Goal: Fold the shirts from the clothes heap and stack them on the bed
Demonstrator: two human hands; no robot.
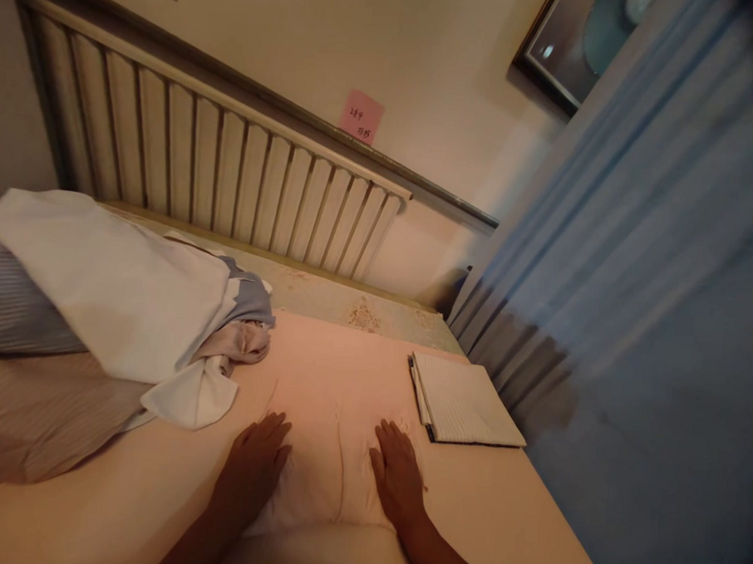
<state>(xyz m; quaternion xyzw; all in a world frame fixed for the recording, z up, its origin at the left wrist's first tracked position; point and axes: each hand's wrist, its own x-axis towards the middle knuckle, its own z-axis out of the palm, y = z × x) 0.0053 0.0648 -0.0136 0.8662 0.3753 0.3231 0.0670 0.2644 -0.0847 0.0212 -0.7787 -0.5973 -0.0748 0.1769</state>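
Note:
A pale pinkish piece of cloth [314,487] lies spread on the pink-covered surface in front of me, with a long crease or seam down its middle. Its outline is hard to tell from the cover. My left hand [253,459] rests palm down at the cloth's left side, fingers stretched out. On the other side, my right hand [399,474] also lies flat, its fingers extended and the thumb apart. Small wrinkles show in the fabric around both hands. Neither hand grips anything.
A heap of loose clothes, topped by a white garment [139,280], lies at the left. To the right sits a folded striped cloth [468,398] with a dark edge. Behind are a radiator [231,172] and a pink note [362,117]; a blue curtain [661,328] hangs at the right.

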